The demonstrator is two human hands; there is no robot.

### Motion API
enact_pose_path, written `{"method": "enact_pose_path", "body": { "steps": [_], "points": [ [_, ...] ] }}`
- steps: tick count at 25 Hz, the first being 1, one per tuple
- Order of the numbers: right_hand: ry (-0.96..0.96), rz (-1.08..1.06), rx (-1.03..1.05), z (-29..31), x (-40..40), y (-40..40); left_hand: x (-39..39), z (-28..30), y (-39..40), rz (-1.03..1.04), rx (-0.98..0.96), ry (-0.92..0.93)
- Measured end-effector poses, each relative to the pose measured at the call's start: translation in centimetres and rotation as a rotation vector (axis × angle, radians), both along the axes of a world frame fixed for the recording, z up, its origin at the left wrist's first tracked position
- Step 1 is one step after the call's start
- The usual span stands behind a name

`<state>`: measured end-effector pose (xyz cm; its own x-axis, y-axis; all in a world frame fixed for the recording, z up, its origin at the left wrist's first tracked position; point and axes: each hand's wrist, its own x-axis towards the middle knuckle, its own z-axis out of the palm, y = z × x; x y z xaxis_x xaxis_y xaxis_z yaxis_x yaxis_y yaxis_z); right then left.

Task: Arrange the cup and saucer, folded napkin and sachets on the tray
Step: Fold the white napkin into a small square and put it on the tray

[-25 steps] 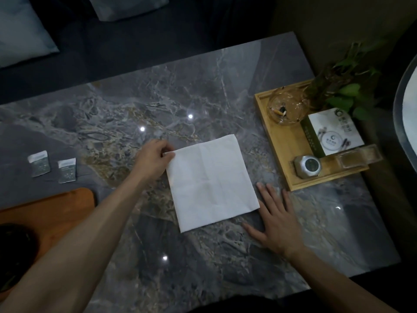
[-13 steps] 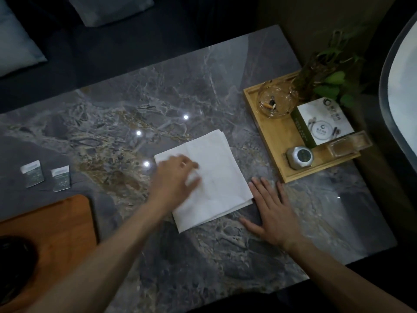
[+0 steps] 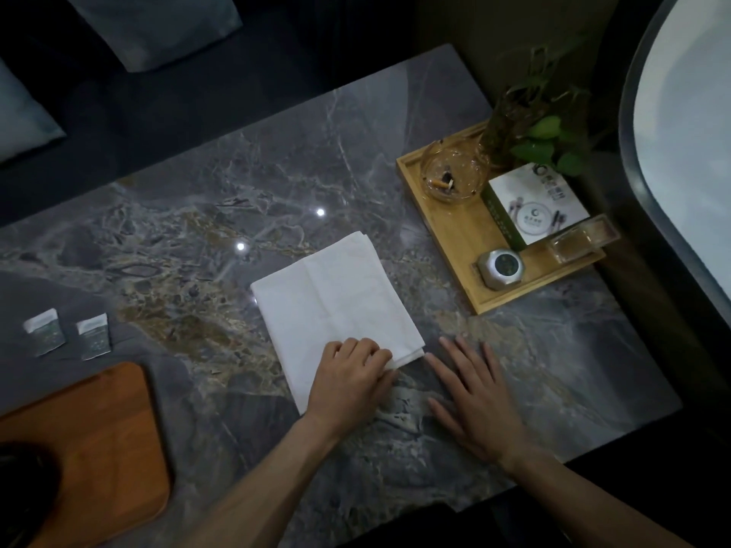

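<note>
Now folding: left hand (image 3: 350, 373) curled, pinching the napkin (image 3: 336, 310) near edge — right hand (image 3: 472, 393) flat, fingers spread, on the table (image 3: 553, 369); align corners, then crease firmly.

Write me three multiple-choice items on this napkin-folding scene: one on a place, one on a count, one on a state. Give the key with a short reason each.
1. Where do the sachets lie?
A. On the marble table, left of the napkin
B. On the light wooden tray
C. Under the right hand

2. How many sachets show?
A. One
B. Two
C. Four

3. What is the left hand doing?
A. Hanging off the table
B. Lifting the ashtray
C. Gripping the napkin's near edge

Key: 1 A, both lie on the table beyond the dark tray. 2 B, a second sachet sits beside the first. 3 C, its fingers curl on the white napkin, while the right hand rests flat nearby.
</note>
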<state>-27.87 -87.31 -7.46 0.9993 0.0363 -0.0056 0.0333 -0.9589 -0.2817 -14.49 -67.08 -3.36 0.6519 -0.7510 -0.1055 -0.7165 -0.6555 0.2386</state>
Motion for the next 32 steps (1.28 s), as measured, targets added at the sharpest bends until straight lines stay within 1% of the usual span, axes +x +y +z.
{"method": "enact_pose_path", "body": {
  "steps": [3, 8, 14, 18, 24, 28, 32],
  "points": [
    [0.016, 0.029, -0.047, -0.2, 0.0, -0.1, 0.4, 0.0, 0.7, 0.031, 0.029, -0.039],
    [0.01, 0.007, -0.053, -0.7, -0.1, 0.0, 0.2, -0.1, 1.6, 0.005, 0.073, -0.068],
    [0.031, -0.006, -0.054, -0.7, -0.1, 0.1, -0.6, 0.0, 3.0, -0.036, 0.086, -0.2],
    [0.058, -0.016, -0.055, -0.5, 0.0, 0.2, -1.3, 0.2, 5.1, -0.013, 0.1, -0.206],
    [0.077, -0.016, -0.059, -0.5, 0.0, 0.2, -1.7, 0.4, 8.7, 0.091, 0.134, -0.226],
    [0.077, -0.022, -0.056, -0.2, 0.1, 0.2, -2.1, 0.2, 10.5, 0.077, 0.138, -0.233],
    [0.09, -0.021, -0.063, -0.1, 0.1, 0.3, -2.7, 0.0, 12.1, 0.109, 0.134, -0.285]
  ]
}}
